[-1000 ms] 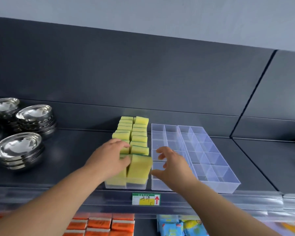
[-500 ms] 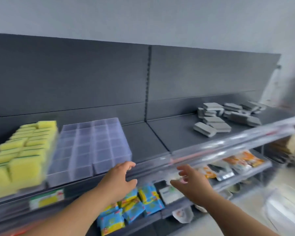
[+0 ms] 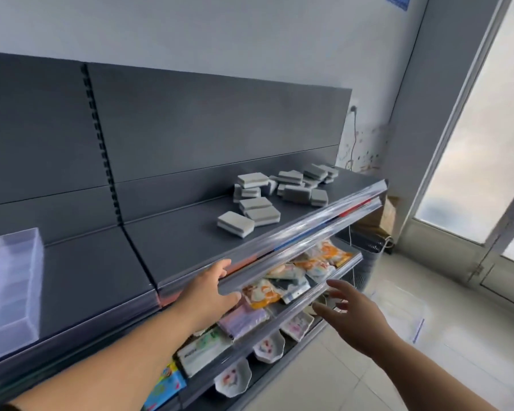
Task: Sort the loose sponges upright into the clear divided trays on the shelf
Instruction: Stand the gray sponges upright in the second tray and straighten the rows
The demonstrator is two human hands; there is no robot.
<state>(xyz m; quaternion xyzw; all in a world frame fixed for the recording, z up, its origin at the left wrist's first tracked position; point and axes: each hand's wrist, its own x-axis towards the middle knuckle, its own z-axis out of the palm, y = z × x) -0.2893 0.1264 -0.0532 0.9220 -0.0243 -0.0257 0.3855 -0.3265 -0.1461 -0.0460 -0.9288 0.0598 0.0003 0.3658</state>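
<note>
The grey sponges lie loose on the right-hand stretch of the shelf, some flat on their broad faces, some stacked or leaning on one another, and the nearest one sits close to the shelf's front edge. None of them stands upright and none is in a tray. The clear divided tray shows only in part at the far left of the view, well apart from the heap, and the compartments that can be seen hold nothing. The left hand is stretched out at the shelf's front rail with fingers straight and relaxed and the thumb lower down; it has hold of nothing, and whether its fingertips touch the rail cannot be told through the blur. The right hand hangs in the air further right, in front of the lower shelves, its fingers spread wide and bare of any sponge. Below are coloured packets and small patterned dishes, which have no part in the job. Judging from this, the grey heap is wholly unsorted: every one of these sponges has yet to be picked up, carried across to the tray and set on edge in a compartment.
</note>
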